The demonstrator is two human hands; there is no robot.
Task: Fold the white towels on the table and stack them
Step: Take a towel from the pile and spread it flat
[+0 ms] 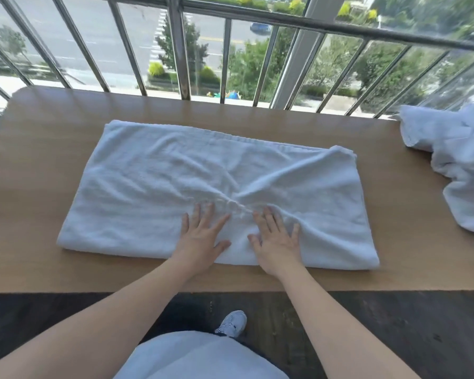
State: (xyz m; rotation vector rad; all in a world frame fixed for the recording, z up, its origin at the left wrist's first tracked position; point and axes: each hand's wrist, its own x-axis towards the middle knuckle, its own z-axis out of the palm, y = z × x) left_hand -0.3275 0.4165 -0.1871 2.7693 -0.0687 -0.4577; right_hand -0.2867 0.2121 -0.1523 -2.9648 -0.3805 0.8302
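My left hand [201, 236] and right hand [277, 240] lie flat with fingers spread, side by side, pressing on the near middle of the folded white towel [175, 181] — creases bunch up just beyond my fingertips. The towel lies across the middle of the wooden table [39, 138]. A crumpled pile of white towels [460, 160] sits at the far right edge, beside the railing [179, 50].

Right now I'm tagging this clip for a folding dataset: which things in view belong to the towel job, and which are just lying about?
Belongs to the job: half-folded towel, pressed flat by left hand and right hand; crumpled towel at the right end; wooden table.
Just there: balcony railing; white shoe on the floor; blue car on the street below.
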